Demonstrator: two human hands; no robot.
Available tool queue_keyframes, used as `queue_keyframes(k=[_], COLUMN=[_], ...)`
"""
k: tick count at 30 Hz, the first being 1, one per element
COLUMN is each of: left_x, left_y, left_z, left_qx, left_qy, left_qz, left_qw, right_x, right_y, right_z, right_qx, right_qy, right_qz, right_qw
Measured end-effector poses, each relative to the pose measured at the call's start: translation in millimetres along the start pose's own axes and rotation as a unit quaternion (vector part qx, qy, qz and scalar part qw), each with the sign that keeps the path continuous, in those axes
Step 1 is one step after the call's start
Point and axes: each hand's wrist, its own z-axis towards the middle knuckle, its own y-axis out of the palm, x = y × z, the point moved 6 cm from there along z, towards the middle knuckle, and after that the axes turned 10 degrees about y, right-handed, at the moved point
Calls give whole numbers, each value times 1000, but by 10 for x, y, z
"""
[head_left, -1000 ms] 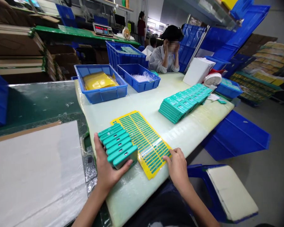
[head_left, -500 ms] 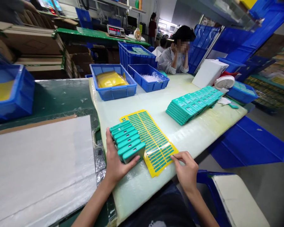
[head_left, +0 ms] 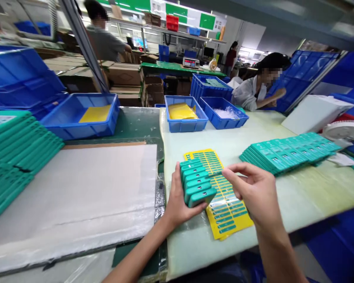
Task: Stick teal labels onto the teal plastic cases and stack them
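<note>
My left hand (head_left: 178, 202) is wrapped around a row of several teal power banks (head_left: 198, 182), which stand on edge side by side with their small ports facing up. My right hand (head_left: 253, 188) pinches one end of a thin green sticker strip (head_left: 214, 174) between thumb and forefinger. The strip's other end reaches the power banks; whether it touches them I cannot tell. Beneath and beside both hands lies a yellow sheet (head_left: 224, 230) with rows of green strip stickers, partly hidden by the power banks and my right hand.
More teal power banks stand in long rows (head_left: 289, 151) at right and in a stack (head_left: 14, 157) at far left. Blue bins (head_left: 187, 125) line the back. White board (head_left: 106, 188) covers the left bench. A person (head_left: 250, 94) sits across the table.
My right hand has moved from the yellow sheet's near right corner up to the power banks, carrying the strip. The head view has turned left. My left hand keeps its hold.
</note>
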Motion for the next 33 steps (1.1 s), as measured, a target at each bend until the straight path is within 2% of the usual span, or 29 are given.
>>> queue_keyframes(k=[3, 6, 10, 16, 26, 33], left_x=[26, 45, 31, 4, 22, 31], left_y=[8, 23, 37, 62, 51, 41], left_z=[12, 11, -6, -20, -4, 17], left_qx=[7, 2, -4, -5, -5, 5], left_qy=[-11, -19, -23, -7, -15, -3], left_qz=[-26, -35, -35, -53, -62, -65], left_qw=[1000, 999, 999, 999, 998, 998], right_x=[-180, -208, -199, -142, -147, -223], right_y=[407, 598, 606, 642, 642, 699], right_z=[109, 131, 100, 119, 150, 155], right_qx=[15, 17, 43, 15, 13, -10], right_qy=[-33, -48, -75, -52, -60, -70], right_qz=[-30, -83, -124, -124, -152, -177], right_qw=[999, 995, 989, 991, 986, 982])
